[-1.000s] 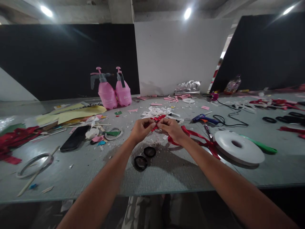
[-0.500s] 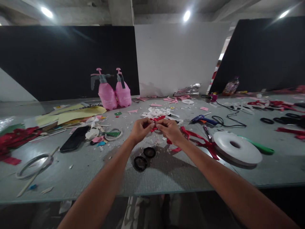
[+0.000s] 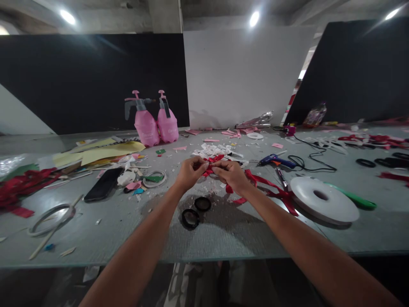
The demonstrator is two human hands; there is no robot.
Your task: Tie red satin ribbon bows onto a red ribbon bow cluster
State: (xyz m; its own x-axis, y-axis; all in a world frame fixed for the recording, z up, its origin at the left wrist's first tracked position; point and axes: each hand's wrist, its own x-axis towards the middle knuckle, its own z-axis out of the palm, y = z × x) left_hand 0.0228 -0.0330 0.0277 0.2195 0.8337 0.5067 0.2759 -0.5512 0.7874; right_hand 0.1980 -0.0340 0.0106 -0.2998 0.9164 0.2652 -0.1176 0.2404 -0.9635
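A wide grey worktable, strewn with scraps, carries everything. Two pink plastic spray bottles stand upright on it, well to the left of and beyond a thick white disc-shaped reel, which lies flat. A person's two bare hands come next in size, both left of the reel and slightly beyond it; the right hand is nearer to it, the left hand farther off. A slim blue glue gun with an orange trigger lies beyond the reel and to its left. A loose strip of shiny red ribbon runs leftward from the reel's edge, passing under the right forearm. A pair of round black rings rests left of the reel, nearer the table's front edge. Smallest is a gathered piece of red ribbon, left of the reel, in the narrow gap between the hands. Each hand pinches it between thumb and forefinger, closed almost fully, the other fingers curled. It seems to stretch crosswise, about equally near both hands; the fingers hide its exact axis.
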